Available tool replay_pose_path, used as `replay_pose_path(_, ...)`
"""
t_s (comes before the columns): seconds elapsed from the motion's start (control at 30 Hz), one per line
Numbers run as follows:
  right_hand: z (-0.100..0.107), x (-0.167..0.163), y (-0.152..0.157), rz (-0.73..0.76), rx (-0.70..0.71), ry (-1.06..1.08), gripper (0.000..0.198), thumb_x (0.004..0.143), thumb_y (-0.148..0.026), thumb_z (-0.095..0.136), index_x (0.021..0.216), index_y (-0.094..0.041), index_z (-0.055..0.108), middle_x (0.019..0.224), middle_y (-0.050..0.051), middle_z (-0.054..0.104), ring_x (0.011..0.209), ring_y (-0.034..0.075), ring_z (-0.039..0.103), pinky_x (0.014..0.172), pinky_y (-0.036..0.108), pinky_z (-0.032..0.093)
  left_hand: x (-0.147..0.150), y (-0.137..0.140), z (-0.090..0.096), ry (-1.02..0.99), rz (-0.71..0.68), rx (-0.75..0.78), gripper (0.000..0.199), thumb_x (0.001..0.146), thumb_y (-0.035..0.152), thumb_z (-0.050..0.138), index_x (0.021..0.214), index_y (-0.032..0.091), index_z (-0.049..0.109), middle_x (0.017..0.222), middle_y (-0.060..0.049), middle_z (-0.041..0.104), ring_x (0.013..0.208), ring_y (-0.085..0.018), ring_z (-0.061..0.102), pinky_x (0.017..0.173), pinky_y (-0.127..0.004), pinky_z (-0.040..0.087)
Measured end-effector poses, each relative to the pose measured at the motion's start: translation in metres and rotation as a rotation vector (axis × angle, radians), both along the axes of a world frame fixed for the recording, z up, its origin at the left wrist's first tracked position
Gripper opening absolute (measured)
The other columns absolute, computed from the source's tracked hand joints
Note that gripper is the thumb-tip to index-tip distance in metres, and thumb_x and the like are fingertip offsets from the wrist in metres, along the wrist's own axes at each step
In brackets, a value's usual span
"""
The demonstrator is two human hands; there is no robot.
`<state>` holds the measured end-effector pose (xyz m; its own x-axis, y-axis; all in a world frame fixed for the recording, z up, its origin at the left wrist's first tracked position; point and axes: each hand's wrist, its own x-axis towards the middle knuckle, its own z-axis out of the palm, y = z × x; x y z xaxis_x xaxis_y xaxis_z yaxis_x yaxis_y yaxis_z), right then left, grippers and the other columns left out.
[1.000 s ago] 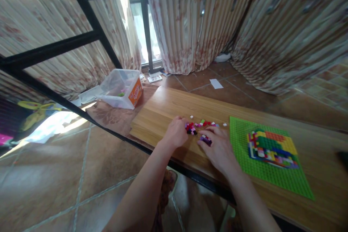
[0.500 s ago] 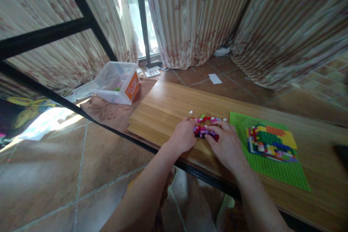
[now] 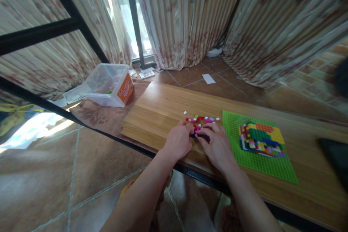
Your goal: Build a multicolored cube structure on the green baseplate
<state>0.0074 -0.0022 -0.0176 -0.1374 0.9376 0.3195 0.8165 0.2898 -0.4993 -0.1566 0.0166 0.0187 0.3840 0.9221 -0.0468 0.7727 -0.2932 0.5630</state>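
Observation:
Small toy bricks (image 3: 196, 128) in red, pink, purple and dark colours sit in a cluster between my two hands on the wooden table. My left hand (image 3: 179, 139) rests at the cluster's left side, fingers curled against it. From the right, my right hand (image 3: 216, 144) has thumb and fingers closed on bricks, hiding part of them. Which single brick each hand grips is too small to tell. Loose bricks (image 3: 209, 120) lie just beyond the fingertips. Right of my hands, a multicoloured brick build (image 3: 262, 138) stands on a green baseplate (image 3: 268, 168).
A clear plastic box (image 3: 104, 99) with an orange label and a few pieces inside stands past the table's left end. The wooden tabletop (image 3: 154, 103) has a black frame along its near edge. A dark flat object (image 3: 333, 156) lies at far right.
My right hand has closed in towards my left, and more of the brick cluster is covered. The view has turned slightly right, so the dark object shows more.

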Motion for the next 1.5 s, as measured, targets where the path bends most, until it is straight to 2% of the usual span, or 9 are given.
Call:
replay_pose_path(0.2,0.003,0.005,-0.002,-0.019,-0.006,0.003,0.016,0.081,-0.030,0.062,0.090,-0.024,0.073,0.111,0.009,0.063,0.104,0.028,0.054,0.093,0.048,0.044,0.005,-0.003,-0.002,0.029,-0.021,0.045,0.017,0.081,0.013,0.052,0.091,0.021,0.064,0.104,-0.007,0.062,0.092,-0.020,0.061,0.082,-0.032,0.049)
replay_pose_path(0.33,0.011,0.020,-0.003,-0.077,-0.009,0.019,0.016,0.079,-0.032,0.063,0.087,-0.022,0.073,0.110,0.010,0.064,0.102,0.028,0.055,0.091,0.046,0.044,0.007,-0.003,-0.002,0.030,-0.029,0.037,0.016,0.081,0.013,0.052,0.089,0.020,0.064,0.104,-0.007,0.063,0.091,-0.021,0.062,0.082,-0.032,0.049)
replay_pose_path(0.43,0.018,0.037,-0.003,-0.140,0.002,0.050,0.019,0.081,-0.036,0.060,0.087,-0.022,0.072,0.102,0.008,0.066,0.098,0.026,0.058,0.090,0.045,0.044,0.007,-0.002,-0.001,0.039,-0.036,0.032,0.016,0.079,0.011,0.052,0.088,0.019,0.062,0.106,-0.008,0.063,0.093,-0.022,0.062,0.082,-0.033,0.049)
replay_pose_path(0.57,0.023,0.048,-0.004,-0.165,-0.011,0.086,0.023,0.085,-0.037,0.053,0.085,-0.021,0.070,0.093,0.007,0.067,0.092,0.023,0.061,0.086,0.041,0.045,0.006,0.001,0.001,0.065,-0.022,0.014,0.015,0.083,0.012,0.047,0.086,0.019,0.060,0.103,-0.008,0.064,0.091,-0.020,0.062,0.081,-0.032,0.048)
replay_pose_path(0.77,0.022,0.037,-0.006,-0.166,-0.047,0.118,0.022,0.086,-0.032,0.052,0.087,-0.020,0.071,0.091,0.006,0.068,0.085,0.021,0.062,0.080,0.037,0.047,0.003,0.005,0.000,0.081,0.003,0.011,0.016,0.082,0.011,0.046,0.085,0.019,0.060,0.095,-0.008,0.067,0.087,-0.021,0.064,0.078,-0.031,0.048)
replay_pose_path(1.03,0.010,0.010,-0.006,-0.054,-0.042,0.036,0.018,0.084,-0.030,0.058,0.091,-0.025,0.074,0.104,0.008,0.064,0.097,0.025,0.058,0.086,0.042,0.047,0.001,0.004,0.002,0.027,0.013,-0.004,0.025,0.080,0.009,0.048,0.096,0.020,0.062,0.102,-0.008,0.068,0.095,-0.021,0.064,0.085,-0.032,0.048)
replay_pose_path(1.23,0.003,0.000,-0.004,-0.068,-0.009,-0.046,0.015,0.082,-0.030,0.062,0.091,-0.023,0.073,0.109,0.010,0.060,0.103,0.028,0.053,0.091,0.046,0.046,-0.002,0.007,0.000,-0.005,0.043,-0.001,0.024,0.084,0.012,0.046,0.098,0.020,0.064,0.105,-0.009,0.068,0.098,-0.021,0.063,0.089,-0.033,0.047)
replay_pose_path(1.37,0.006,-0.004,-0.005,-0.058,-0.013,-0.041,0.014,0.084,-0.026,0.060,0.092,-0.021,0.071,0.112,0.011,0.061,0.104,0.028,0.053,0.094,0.046,0.045,-0.002,0.006,0.000,-0.007,0.040,-0.001,0.024,0.085,0.013,0.045,0.097,0.019,0.064,0.105,-0.010,0.068,0.098,-0.022,0.063,0.088,-0.033,0.047)
replay_pose_path(1.5,0.020,-0.006,-0.007,-0.068,-0.017,0.034,0.012,0.087,-0.025,0.057,0.091,-0.018,0.067,0.106,0.011,0.065,0.100,0.027,0.057,0.091,0.045,0.047,-0.001,0.008,0.001,-0.016,0.042,-0.003,0.024,0.084,0.012,0.046,0.096,0.020,0.065,0.102,-0.008,0.069,0.096,-0.021,0.063,0.086,-0.032,0.047)
